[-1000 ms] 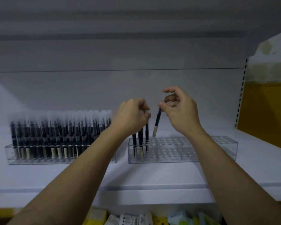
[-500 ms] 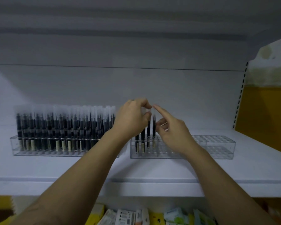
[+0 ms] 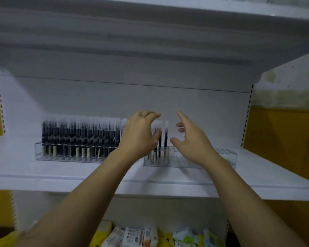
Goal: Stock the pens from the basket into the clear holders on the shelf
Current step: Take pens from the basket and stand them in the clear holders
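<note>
pens point(image 3: 166, 138) in holder point(image 3: 221, 157); left hand point(image 3: 139, 134), right hand point(image 3: 192, 141) spread

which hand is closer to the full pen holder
Left. The left hand is beside the full pen holder; the right hand is farther right, by the nearly empty holder.

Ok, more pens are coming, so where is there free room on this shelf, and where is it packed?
The right holder looks empty from its few pens at the left end to its right end. Bare shelf runs in front of both holders. The left holder is packed full.
</note>
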### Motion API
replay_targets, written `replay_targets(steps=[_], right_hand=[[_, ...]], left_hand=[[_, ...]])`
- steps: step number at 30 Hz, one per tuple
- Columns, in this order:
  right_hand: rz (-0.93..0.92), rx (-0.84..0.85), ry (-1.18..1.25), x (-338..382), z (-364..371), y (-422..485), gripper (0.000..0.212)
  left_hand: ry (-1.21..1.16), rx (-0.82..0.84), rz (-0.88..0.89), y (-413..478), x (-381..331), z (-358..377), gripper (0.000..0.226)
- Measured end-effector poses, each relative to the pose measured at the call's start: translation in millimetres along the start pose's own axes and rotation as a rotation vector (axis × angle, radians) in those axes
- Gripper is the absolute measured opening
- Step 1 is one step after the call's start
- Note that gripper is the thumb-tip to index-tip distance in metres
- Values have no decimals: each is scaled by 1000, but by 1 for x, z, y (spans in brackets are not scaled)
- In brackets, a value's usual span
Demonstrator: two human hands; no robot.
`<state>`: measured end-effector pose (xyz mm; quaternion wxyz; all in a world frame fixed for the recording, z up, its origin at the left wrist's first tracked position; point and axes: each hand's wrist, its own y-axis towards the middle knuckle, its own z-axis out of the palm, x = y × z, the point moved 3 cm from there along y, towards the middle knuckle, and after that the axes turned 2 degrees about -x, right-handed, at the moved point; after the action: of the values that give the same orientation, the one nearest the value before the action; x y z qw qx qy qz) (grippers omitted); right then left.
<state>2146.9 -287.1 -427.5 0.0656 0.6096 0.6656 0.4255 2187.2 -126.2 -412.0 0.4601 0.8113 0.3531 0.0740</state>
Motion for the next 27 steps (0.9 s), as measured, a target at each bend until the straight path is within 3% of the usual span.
replay_targets(steps=[11, 16, 20, 27], right_hand=[[-76, 20, -63, 35, 13, -96, 74], [-95, 15, -22, 22, 49, -155, 44], [-44, 149, -31, 1, 98, -197, 37], [154, 543, -110, -50, 200, -268, 55]], left_hand=[[-43, 93, -1, -110, -22, -18, 48], [-12, 98, -25, -177, -7, -5, 41], [-4, 225, -120, -231, 14, 26, 41], [-6, 513, -350, -326, 61, 94, 45]])
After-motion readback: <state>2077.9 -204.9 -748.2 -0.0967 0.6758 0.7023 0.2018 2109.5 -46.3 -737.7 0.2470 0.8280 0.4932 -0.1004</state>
